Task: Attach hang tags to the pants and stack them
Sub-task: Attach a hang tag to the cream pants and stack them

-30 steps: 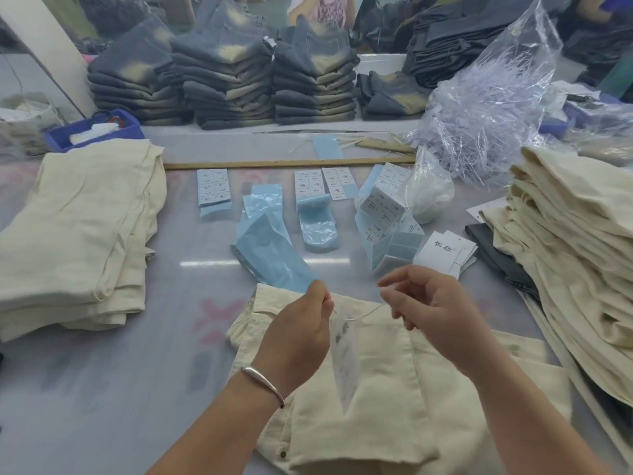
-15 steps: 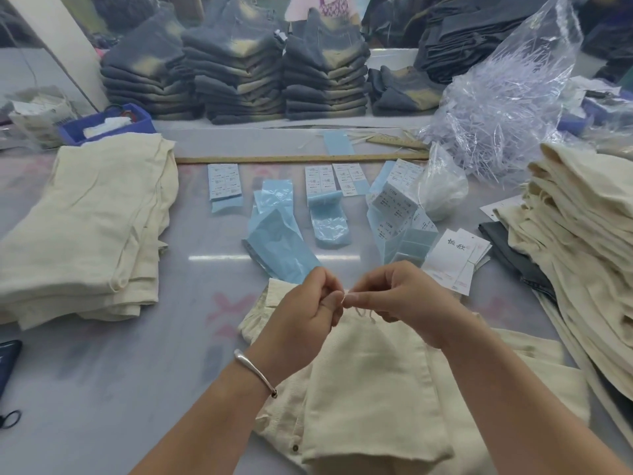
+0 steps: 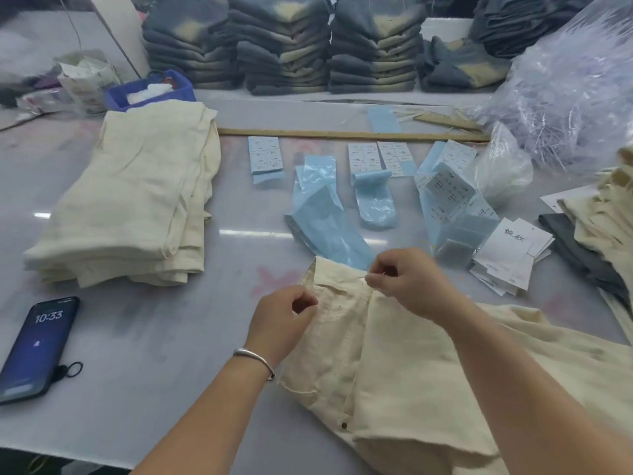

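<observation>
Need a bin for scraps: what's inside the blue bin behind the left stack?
The blue bin holds white, crumpled-looking material and something red at the back. The cream stack covers its front lower part, so anything deeper is hidden.

Grey table (image 3: 144,337) carries cream pants (image 3: 404,365) under both hands, folded cream stack (image 3: 137,200) far left of left hand, phone (image 3: 36,347) nearer left, blue bags (image 3: 325,217) & sticker sheets (image 3: 265,156) beyond hands, white hang tags (image 3: 510,255) beyond right hand, wooden ruler (image 3: 342,134) further back.
</observation>
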Demonstrator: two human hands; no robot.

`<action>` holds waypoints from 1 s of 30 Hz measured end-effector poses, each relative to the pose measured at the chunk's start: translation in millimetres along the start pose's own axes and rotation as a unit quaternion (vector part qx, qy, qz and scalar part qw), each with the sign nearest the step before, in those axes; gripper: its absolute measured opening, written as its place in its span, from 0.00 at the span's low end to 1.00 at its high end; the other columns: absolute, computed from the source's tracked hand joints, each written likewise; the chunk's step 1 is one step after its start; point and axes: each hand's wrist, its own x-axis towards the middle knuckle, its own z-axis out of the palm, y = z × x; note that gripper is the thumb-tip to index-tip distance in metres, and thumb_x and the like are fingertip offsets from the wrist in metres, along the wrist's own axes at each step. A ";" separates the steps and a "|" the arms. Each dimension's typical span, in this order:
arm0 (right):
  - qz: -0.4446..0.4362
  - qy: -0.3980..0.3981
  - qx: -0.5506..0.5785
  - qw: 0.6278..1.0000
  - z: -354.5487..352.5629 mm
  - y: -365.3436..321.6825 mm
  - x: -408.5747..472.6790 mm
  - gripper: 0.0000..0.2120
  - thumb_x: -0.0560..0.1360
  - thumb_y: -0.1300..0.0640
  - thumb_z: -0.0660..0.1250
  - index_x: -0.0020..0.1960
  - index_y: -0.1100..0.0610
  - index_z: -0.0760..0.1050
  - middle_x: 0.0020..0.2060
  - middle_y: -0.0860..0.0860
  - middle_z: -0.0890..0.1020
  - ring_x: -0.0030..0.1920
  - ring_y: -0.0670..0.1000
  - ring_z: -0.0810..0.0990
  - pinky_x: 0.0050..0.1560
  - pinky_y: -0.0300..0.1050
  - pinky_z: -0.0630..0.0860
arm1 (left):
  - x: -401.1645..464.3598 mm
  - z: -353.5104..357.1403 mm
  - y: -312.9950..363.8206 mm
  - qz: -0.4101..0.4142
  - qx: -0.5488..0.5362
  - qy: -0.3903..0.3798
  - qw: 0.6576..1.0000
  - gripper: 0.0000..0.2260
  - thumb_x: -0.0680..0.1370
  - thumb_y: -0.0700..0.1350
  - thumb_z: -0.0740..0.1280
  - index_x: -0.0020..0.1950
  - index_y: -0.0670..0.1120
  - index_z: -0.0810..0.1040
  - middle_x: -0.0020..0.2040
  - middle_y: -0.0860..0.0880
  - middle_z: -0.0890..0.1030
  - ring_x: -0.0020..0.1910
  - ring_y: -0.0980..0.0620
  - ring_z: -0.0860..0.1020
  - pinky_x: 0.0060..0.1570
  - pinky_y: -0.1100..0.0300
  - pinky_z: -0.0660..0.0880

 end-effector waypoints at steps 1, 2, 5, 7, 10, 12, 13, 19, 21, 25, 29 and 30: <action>0.011 -0.001 0.005 1.000 14.9 2.3 2.6 0.09 0.74 0.60 0.71 0.36 0.57 0.78 0.25 0.45 0.72 0.27 0.42 0.68 0.30 0.35 0.64 | 2.4 2.1 -3.2 0.014 0.005 0.008 1.000 0.09 0.72 0.40 0.72 0.40 0.55 0.80 0.37 0.58 0.81 0.38 0.61 0.77 0.41 0.74 0.71; 0.019 0.004 0.007 1.000 26.5 4.8 4.8 0.08 0.74 0.60 0.71 0.37 0.57 0.78 0.26 0.44 0.73 0.28 0.41 0.69 0.31 0.34 0.64 | 5.6 4.9 -3.4 0.033 0.016 0.014 0.999 0.07 0.73 0.40 0.72 0.45 0.53 0.81 0.38 0.57 0.80 0.37 0.59 0.77 0.42 0.71 0.72; 0.042 0.016 0.007 0.999 53.8 7.8 12.9 0.06 0.76 0.59 0.69 0.40 0.59 0.78 0.32 0.48 0.76 0.36 0.47 0.73 0.37 0.40 0.67 | 21.3 11.5 -2.8 0.075 0.100 -0.015 0.992 0.18 0.77 0.43 0.67 0.66 0.52 0.76 0.47 0.52 0.79 0.43 0.53 0.76 0.47 0.63 0.72; 0.057 0.012 0.006 0.998 61.8 9.7 18.5 0.06 0.76 0.60 0.67 0.42 0.60 0.77 0.34 0.50 0.77 0.38 0.50 0.74 0.39 0.42 0.68 | 33.9 14.7 -3.2 0.085 0.173 -0.040 0.980 0.17 0.79 0.47 0.64 0.68 0.53 0.74 0.55 0.50 0.79 0.53 0.49 0.77 0.50 0.58 0.73; 0.065 0.012 -0.013 0.998 62.3 12.9 26.3 0.06 0.77 0.60 0.67 0.42 0.60 0.77 0.35 0.51 0.77 0.38 0.50 0.73 0.37 0.42 0.67 | 45.9 17.9 -7.2 0.087 0.221 -0.045 0.970 0.08 0.79 0.48 0.62 0.55 0.51 0.78 0.51 0.50 0.78 0.51 0.48 0.77 0.44 0.56 0.72; 0.062 0.022 -0.041 0.997 58.4 15.1 31.7 0.07 0.77 0.61 0.67 0.40 0.59 0.76 0.35 0.50 0.76 0.39 0.50 0.72 0.38 0.44 0.66 | 49.7 21.2 -10.6 0.095 0.214 -0.049 0.971 0.07 0.79 0.47 0.62 0.52 0.49 0.78 0.49 0.50 0.78 0.49 0.47 0.77 0.43 0.55 0.71; 0.058 0.026 -0.063 0.996 56.3 16.1 34.9 0.07 0.77 0.61 0.66 0.39 0.58 0.74 0.36 0.50 0.76 0.40 0.51 0.72 0.39 0.44 0.65 | 50.3 23.5 -12.7 0.102 0.206 -0.050 0.972 0.07 0.78 0.46 0.62 0.52 0.49 0.78 0.49 0.50 0.78 0.49 0.46 0.77 0.42 0.55 0.71; 0.002 -0.012 -0.228 0.974 46.1 13.6 53.5 0.09 0.80 0.59 0.62 0.41 0.55 0.70 0.43 0.52 0.75 0.45 0.54 0.74 0.45 0.46 0.68 | 54.2 27.4 -15.2 0.082 0.175 -0.080 0.978 0.08 0.75 0.48 0.64 0.53 0.57 0.77 0.31 0.56 0.71 0.36 0.52 0.72 0.31 0.62 0.63; -0.028 -0.035 -0.257 0.965 41.7 9.2 61.0 0.07 0.80 0.58 0.62 0.43 0.57 0.74 0.45 0.53 0.77 0.45 0.54 0.75 0.45 0.45 0.68 | 57.8 25.3 -13.8 0.084 0.181 -0.078 0.977 0.05 0.73 0.46 0.64 0.47 0.54 0.76 0.32 0.54 0.73 0.36 0.50 0.73 0.32 0.60 0.65; -0.054 -0.094 -0.235 0.966 40.1 3.2 73.2 0.07 0.77 0.59 0.66 0.45 0.60 0.81 0.43 0.54 0.81 0.46 0.54 0.77 0.48 0.48 0.73 | 52.1 27.9 -13.5 0.154 0.159 0.048 0.974 0.05 0.73 0.45 0.63 0.44 0.46 0.78 0.34 0.49 0.79 0.32 0.44 0.76 0.29 0.57 0.69; -0.074 -0.121 -0.196 0.970 43.3 4.7 79.3 0.04 0.75 0.60 0.69 0.45 0.60 0.82 0.41 0.54 0.83 0.45 0.53 0.78 0.48 0.47 0.74 | 39.6 40.6 -15.7 0.202 0.119 0.159 0.959 0.14 0.75 0.46 0.58 0.43 0.42 0.82 0.32 0.46 0.80 0.25 0.43 0.76 0.21 0.56 0.72; -0.072 -0.132 -0.173 0.973 45.0 5.8 80.3 0.04 0.74 0.61 0.70 0.44 0.60 0.83 0.41 0.54 0.83 0.44 0.53 0.78 0.47 0.46 0.74 | 37.8 42.3 -16.4 0.198 0.109 0.167 0.960 0.14 0.75 0.46 0.58 0.44 0.41 0.82 0.32 0.45 0.80 0.26 0.43 0.77 0.21 0.55 0.72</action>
